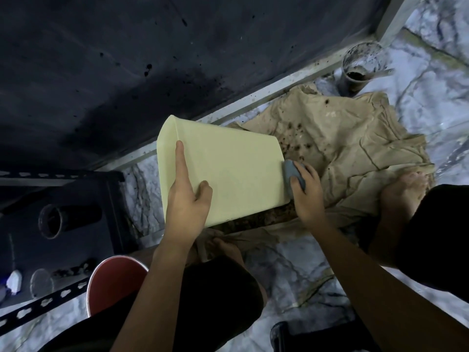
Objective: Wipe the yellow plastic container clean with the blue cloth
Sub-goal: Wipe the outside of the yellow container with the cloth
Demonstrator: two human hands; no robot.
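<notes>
Both hands are on the yellow plastic container (228, 171), which is held tilted above the floor with one broad flat side facing up. Gripping its nearer left part, the left hand (186, 201) lays the thumb on that upper face and stretches the forefinger straight along the container's left edge, while the other fingers are hidden behind it. At the container's right edge, the right hand (305, 193) is closed around a bunched blue cloth (293, 175) and presses it against the corner of the yellow wall. Below the container's lower rim a dark, speckled patch shows, though what it is cannot be told. Nearest the camera are the person's knees in dark shorts, a red round-topped stool (111, 283) at the lower left, and bare feet resting on a tan cloth (350, 146) spread over the pale marbled floor (286, 273). That tan cloth is crumpled and spotted with dark crumbs just beyond the container. Farther off, near the upper right, a dirty clear cup (361, 64) stands beside a light metal frame (264, 94), and a large dark panel (127, 59) fills the far left.
</notes>
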